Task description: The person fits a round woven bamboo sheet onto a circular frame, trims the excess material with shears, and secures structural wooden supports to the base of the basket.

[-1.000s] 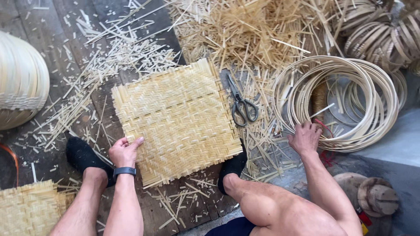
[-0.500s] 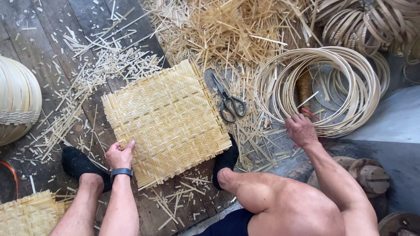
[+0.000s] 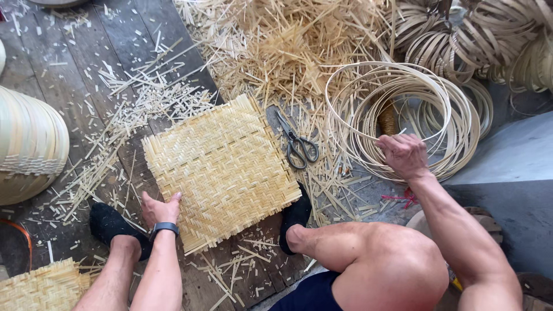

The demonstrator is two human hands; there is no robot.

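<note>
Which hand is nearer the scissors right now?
Right. The right hand grips the hoop coils just right of the scissors; the left hand rests on the woven mat's far edge.

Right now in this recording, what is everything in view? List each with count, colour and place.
woven bamboo mat: one, pale yellow, floor centre
scissors: one, dark metal, right of mat
bamboo hoops: one stack, cream, right
strip coils: several, tan, top right
bamboo offcuts: heap, straw, top centre
domed basket: one, cream, left edge
second woven piece: one, yellow, bottom left
plank floor: dark grey
left hand: on the mat's edge
right hand: grip on the hoops
</note>
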